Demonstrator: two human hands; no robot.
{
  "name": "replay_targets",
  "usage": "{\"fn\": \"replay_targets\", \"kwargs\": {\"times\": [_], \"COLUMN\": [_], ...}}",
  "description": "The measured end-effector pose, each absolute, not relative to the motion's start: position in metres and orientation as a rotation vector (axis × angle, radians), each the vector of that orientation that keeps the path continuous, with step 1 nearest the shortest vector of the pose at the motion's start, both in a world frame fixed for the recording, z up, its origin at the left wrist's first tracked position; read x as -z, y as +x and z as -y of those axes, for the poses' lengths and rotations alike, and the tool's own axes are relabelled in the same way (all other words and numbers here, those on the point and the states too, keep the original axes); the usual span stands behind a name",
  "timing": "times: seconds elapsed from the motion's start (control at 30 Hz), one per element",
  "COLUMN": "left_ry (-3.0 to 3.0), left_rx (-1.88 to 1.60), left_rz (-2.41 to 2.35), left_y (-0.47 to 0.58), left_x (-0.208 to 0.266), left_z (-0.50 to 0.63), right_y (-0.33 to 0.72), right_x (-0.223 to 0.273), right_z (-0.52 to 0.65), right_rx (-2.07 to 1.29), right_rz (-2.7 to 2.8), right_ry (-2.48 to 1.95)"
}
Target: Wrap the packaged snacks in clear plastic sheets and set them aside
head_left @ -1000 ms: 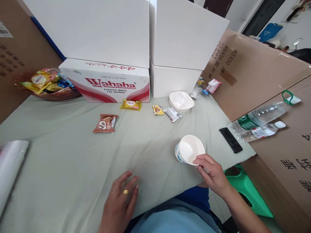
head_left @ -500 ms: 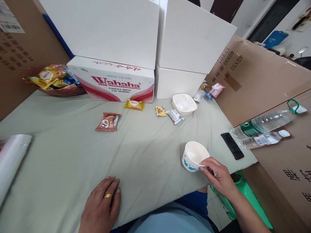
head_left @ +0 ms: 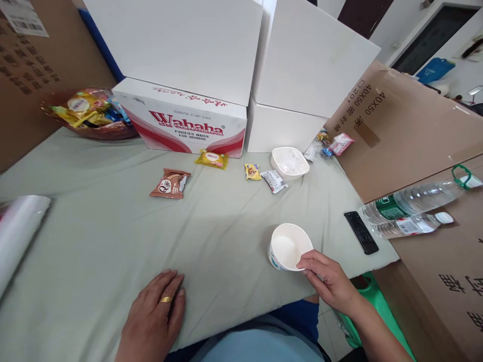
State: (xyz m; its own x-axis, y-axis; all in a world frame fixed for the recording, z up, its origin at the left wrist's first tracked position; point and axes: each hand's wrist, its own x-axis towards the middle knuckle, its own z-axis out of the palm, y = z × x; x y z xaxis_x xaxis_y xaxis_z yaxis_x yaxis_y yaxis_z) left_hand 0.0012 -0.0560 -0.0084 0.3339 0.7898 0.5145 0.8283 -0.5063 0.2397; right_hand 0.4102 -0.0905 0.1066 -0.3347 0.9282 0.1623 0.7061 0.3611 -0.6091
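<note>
My right hand [head_left: 326, 279] pinches the near right rim of a white paper bowl [head_left: 290, 247] with a blue print on its side. The bowl's inside shows no contents, and it leans a little toward me. Flat on the green cloth [head_left: 219, 226] lies my left hand [head_left: 154, 309], fingers stretched out, a gold ring on one, holding nothing. Farther back are a brown snack packet [head_left: 170, 183], a yellow packet [head_left: 212, 159], a small yellow packet [head_left: 252, 172], a white-grey packet [head_left: 274, 181] and a white plastic dish [head_left: 290, 163].
A Wahaba-style carton [head_left: 184, 125] printed "Wahaha" and white boxes [head_left: 289, 125] line the back. A snack basket [head_left: 90, 131] stands at the back left. On the right are a phone [head_left: 361, 232], a large bottle [head_left: 415, 201], a smaller bottle [head_left: 413, 225] and a cardboard wall [head_left: 407, 136].
My right hand has moved the paper bowl left and slightly toward me, and its opening now faces me more. My left hand stays flat on the cloth. The view has shifted slightly.
</note>
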Motion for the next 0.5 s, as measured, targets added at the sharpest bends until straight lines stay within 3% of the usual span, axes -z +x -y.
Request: {"fn": "replay_targets", "kwargs": {"times": [0.23,0.5], "left_ry": [-2.517,-2.526], "left_rx": [0.957,0.948], "left_rz": [1.579,1.537], "left_y": [0.002,0.001], "left_x": [0.011,0.008], "left_z": [0.058,0.061], "right_y": [0.392,0.357], "right_x": [-0.11,-0.098], "right_z": [0.078,0.074], "right_rx": [-0.555,-0.731], "right_rz": [2.22,2.364], "right_ry": [-1.292,-1.071]}}
